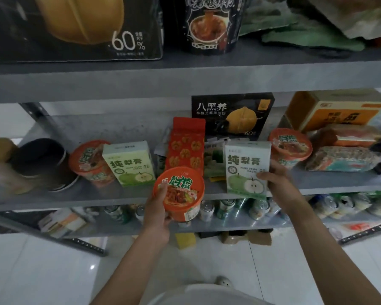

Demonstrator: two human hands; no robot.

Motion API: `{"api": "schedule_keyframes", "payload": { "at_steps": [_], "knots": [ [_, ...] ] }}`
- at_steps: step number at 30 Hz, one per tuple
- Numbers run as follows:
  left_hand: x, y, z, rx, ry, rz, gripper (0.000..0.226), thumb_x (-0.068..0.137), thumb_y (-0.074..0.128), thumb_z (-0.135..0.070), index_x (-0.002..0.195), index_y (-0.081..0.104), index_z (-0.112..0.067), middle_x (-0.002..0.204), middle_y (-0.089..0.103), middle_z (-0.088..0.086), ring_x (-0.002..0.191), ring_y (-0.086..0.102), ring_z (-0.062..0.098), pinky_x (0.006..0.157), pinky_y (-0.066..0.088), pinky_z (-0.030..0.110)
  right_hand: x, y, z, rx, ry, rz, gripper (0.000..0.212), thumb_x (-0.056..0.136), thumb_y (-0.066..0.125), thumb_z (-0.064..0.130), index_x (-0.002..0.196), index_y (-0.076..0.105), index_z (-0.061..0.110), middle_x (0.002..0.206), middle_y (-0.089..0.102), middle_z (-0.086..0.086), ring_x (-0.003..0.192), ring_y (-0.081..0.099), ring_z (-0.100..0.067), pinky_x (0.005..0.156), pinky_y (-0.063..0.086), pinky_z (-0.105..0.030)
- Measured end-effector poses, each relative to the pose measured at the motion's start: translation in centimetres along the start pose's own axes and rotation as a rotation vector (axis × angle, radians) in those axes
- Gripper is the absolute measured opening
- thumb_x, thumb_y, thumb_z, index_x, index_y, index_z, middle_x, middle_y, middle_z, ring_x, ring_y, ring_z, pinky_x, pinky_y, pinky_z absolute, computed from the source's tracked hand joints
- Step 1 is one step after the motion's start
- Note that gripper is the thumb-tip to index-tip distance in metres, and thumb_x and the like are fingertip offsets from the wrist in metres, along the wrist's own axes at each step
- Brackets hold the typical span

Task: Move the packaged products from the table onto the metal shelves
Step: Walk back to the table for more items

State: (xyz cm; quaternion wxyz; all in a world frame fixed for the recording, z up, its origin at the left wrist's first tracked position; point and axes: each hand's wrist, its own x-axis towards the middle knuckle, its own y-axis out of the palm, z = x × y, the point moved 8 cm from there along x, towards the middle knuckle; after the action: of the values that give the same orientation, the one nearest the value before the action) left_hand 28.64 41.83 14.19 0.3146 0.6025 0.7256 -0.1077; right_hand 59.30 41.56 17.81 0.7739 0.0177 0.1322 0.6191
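Head view: many packages point(130, 164) are shelved. At centre, a noodle cup point(180, 194), gripped by the left hand point(156, 214), is not yet placed; a pear box point(248, 168) is clasped at the middle shelf point(86, 195) edge by the right hand point(277, 181).

One orange noodle cup point(178, 192): I held it in my left hand point(156, 214), lid tilted toward me, centre frame. One white-and-green pear box point(246, 168): upright, my right hand point(277, 181) gripped its right edge, right of centre.

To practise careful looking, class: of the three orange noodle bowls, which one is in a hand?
The front-centre bowl, gripped by the left hand; the left bowl and the right bowl sit farther back on the shelf.
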Motion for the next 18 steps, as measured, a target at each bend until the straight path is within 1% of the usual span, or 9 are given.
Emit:
{"api": "schedule_keyframes", "payload": {
  "at_steps": [3,5,6,9,11,13,14,16,18],
  "knots": [
    [0.5,0.0,-0.3,-0.081,0.058,-0.029,0.030,0.095,0.054,-0.036,0.123,0.055,-0.024,0.116,0.065,0.004,0.103,0.061,0.021,0.086,0.049,0.039,1.3,0.4,-0.1,0.005,0.038,0.012,0.056,0.061,0.065,-0.001,0.116,0.062,0.009,0.109,0.071,-0.014,0.101,0.066,-0.037,0.087,0.053,-0.054],
    [0.7,0.5,-0.6,-0.138,0.086,-0.042,0.035,0.095,0.054,-0.033,0.127,0.055,-0.019,0.119,0.065,0.007,0.102,0.062,0.020,0.080,0.050,0.035,2.0,1.1,-0.2,0.037,0.076,0.051,0.057,0.057,0.066,-0.005,0.112,0.063,0.011,0.106,0.072,-0.012,0.097,0.068,-0.035,0.081,0.057,-0.049],
    [0.8,0.8,-0.6,-0.158,0.096,-0.046,0.036,0.096,0.053,-0.032,0.129,0.054,-0.018,0.119,0.065,0.007,0.102,0.062,0.020,0.080,0.050,0.035,2.4,1.4,-0.5,0.064,0.093,0.067,0.058,0.055,0.065,-0.007,0.111,0.063,0.011,0.105,0.072,-0.012,0.096,0.068,-0.034,0.078,0.058,-0.046],
    [1.1,1.5,-0.4,-0.228,0.114,-0.059,0.029,0.098,0.050,-0.027,0.126,0.053,-0.019,0.115,0.065,0.009,0.103,0.062,0.023,0.084,0.051,0.038,3.0,2.2,-1.6,0.170,0.136,0.075,0.054,0.056,0.057,-0.013,0.106,0.063,0.007,0.099,0.073,-0.012,0.093,0.069,-0.033,0.069,0.059,-0.044],
    [1.2,2.0,-0.3,-0.273,0.132,-0.085,0.024,0.099,0.048,-0.025,0.122,0.054,-0.019,0.111,0.065,0.008,0.100,0.063,0.023,0.083,0.052,0.039,3.4,2.5,-2.1,0.213,0.126,0.053,0.051,0.060,0.054,-0.015,0.105,0.063,0.007,0.098,0.074,-0.010,0.093,0.069,-0.031,0.065,0.059,-0.040],
    [1.5,2.4,-0.2,-0.289,0.134,-0.122,0.026,0.099,0.049,-0.026,0.124,0.054,-0.018,0.112,0.065,0.008,0.101,0.063,0.025,0.088,0.052,0.043,3.8,2.5,-2.2,0.234,0.108,0.026,0.053,0.056,0.058,-0.012,0.106,0.062,0.007,0.101,0.072,-0.012,0.095,0.068,-0.032,0.067,0.059,-0.040],
    [1.7,2.6,-0.1,-0.282,0.133,-0.147,0.028,0.098,0.051,-0.028,0.125,0.055,-0.019,0.113,0.065,0.007,0.102,0.063,0.026,0.090,0.051,0.045,4.0,2.6,-2.2,0.231,0.103,0.006,0.051,0.059,0.057,-0.014,0.106,0.062,0.007,0.104,0.071,-0.014,0.097,0.067,-0.033,0.069,0.059,-0.041],
    [2.4,2.8,-0.2,-0.258,0.158,-0.184,0.028,0.096,0.054,-0.032,0.122,0.056,-0.023,0.116,0.065,0.008,0.106,0.062,0.028,0.093,0.051,0.049,4.5,2.6,-2.2,0.215,0.100,-0.025,0.049,0.068,0.047,-0.022,0.103,0.063,0.008,0.109,0.067,-0.017,0.101,0.064,-0.036,0.075,0.057,-0.045],
    [3.2,3.1,-0.4,-0.229,0.180,-0.216,0.021,0.097,0.054,-0.034,0.115,0.057,-0.026,0.119,0.064,0.009,0.109,0.061,0.030,0.094,0.050,0.052,5.0,3.1,-2.0,0.209,0.094,-0.035,0.051,0.071,0.042,-0.026,0.099,0.064,0.010,0.108,0.066,-0.017,0.101,0.063,-0.036,0.082,0.054,-0.049]
  ]
}}
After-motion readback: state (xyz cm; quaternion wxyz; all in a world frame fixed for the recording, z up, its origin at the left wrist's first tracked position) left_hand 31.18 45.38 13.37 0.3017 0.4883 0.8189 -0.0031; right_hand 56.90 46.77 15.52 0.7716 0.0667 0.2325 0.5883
